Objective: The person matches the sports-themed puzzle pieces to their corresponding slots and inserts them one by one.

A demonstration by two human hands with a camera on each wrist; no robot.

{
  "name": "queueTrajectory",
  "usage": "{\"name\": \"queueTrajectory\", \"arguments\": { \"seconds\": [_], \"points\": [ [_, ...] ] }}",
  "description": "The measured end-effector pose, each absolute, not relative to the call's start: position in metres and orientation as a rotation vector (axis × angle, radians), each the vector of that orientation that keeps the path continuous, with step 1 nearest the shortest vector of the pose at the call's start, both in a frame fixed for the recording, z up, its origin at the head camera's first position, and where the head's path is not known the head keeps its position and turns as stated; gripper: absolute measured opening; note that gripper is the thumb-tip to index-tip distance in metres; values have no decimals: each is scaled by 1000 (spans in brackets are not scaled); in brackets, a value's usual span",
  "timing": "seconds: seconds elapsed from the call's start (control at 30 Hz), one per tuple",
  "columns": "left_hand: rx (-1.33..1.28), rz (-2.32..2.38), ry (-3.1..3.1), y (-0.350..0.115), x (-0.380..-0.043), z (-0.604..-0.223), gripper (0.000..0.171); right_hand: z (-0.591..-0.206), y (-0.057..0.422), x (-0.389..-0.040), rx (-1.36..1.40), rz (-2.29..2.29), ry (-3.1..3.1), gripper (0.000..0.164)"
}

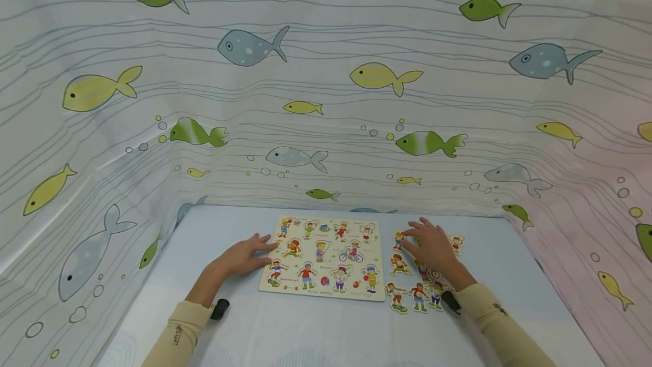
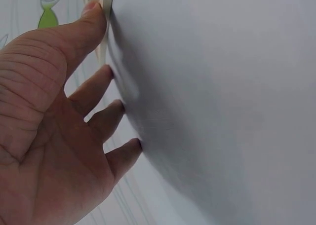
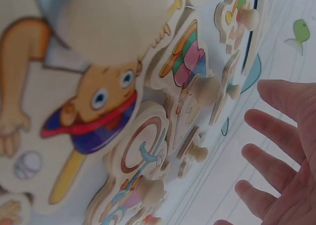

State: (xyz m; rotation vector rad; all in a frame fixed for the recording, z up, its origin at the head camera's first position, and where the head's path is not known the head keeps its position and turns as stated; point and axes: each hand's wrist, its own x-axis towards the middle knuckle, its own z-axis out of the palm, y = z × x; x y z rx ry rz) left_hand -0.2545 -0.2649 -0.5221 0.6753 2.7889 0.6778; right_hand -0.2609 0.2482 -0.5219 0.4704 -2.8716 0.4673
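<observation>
Wooden board (image 1: pixel 307 256): left hand (image 1: pixel 247 255) at left edge, fingers wide.
Right hand (image 1: pixel 432 248): fingers wide over pieces (image 1: pixel 399 265), seemingly selecting.
Knob (image 3: pixel 205 89): needs pinching next.

From head height, one camera faces the table's far edge (image 1: pixel 229 212); close wrist cameras share left hand (image 1: pixel 248 255) and right hand (image 1: pixel 433 247).

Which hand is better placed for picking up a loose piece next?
Probably the right hand: it is over the loose pieces, while the left hand is at the left edge of the board.
</observation>
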Motion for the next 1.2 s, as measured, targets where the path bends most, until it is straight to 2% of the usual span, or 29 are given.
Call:
{"name": "queueTrajectory", "arguments": {
  "seconds": [0.6,1.2],
  "points": [
    [680,682,2781,-265,-254,-523,52,-528,242,-271,412,470,-2915,22],
    [671,680,2781,-265,-254,-521,52,-529,239,-278,395,396,-2968,20]
  ]
}}
